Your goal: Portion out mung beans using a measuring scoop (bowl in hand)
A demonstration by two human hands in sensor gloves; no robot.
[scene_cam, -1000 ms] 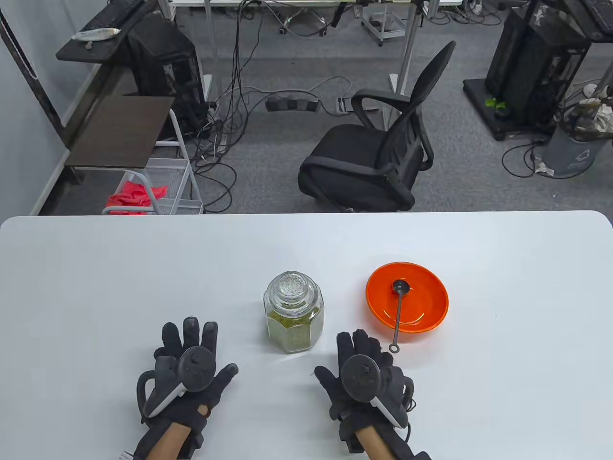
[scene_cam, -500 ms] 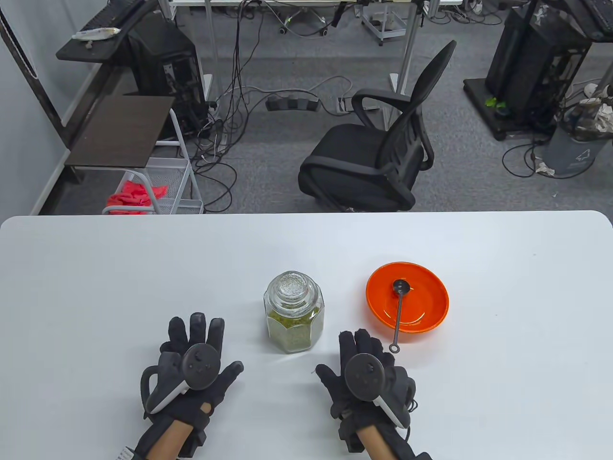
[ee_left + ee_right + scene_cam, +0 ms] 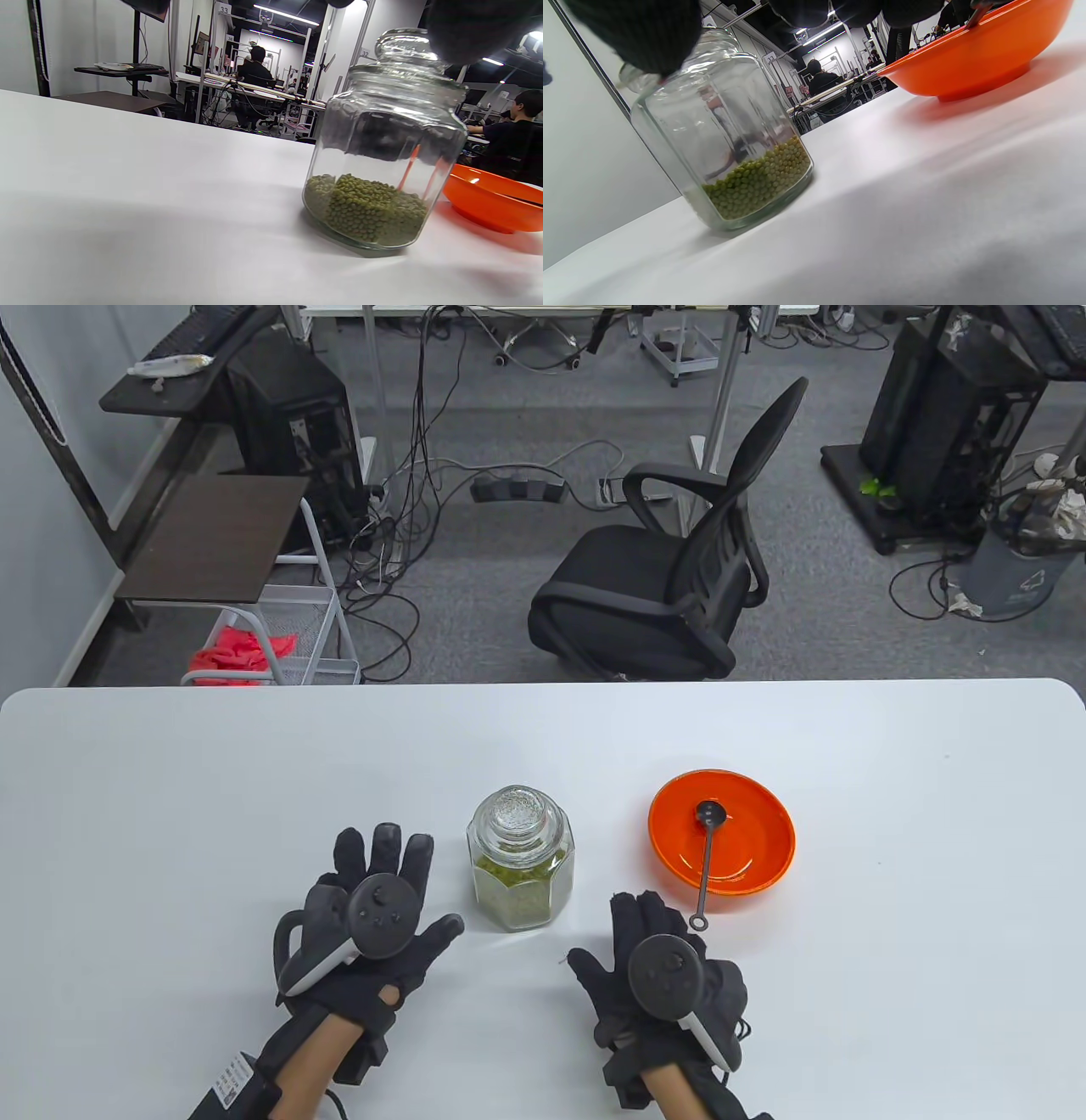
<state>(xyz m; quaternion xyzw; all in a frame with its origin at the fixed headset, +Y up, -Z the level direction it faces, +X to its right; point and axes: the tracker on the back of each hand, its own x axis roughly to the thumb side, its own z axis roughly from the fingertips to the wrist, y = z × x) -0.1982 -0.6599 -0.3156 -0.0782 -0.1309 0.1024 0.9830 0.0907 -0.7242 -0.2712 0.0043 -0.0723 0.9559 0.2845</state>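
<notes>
Both hands lie spread and hold nothing: the left hand [image 3: 369,929] just left of the lidded bean jar [image 3: 520,858], the right hand [image 3: 657,976] below the orange bowl [image 3: 759,836] holding the scoop [image 3: 706,857].

Both forearms are extended in from the near edge, bare skin showing between sleeve and black glove. The left hand [image 3: 373,929] is held palm down with its fingers [image 3: 386,848] spread and straight and the thumb splayed out to its right. The right hand [image 3: 662,976] is also turned palm down, its fingers pointed forward and closer together, the thumb set out to its left. Nothing is gripped by either hand. A tracker is strapped across the back of each.
</notes>
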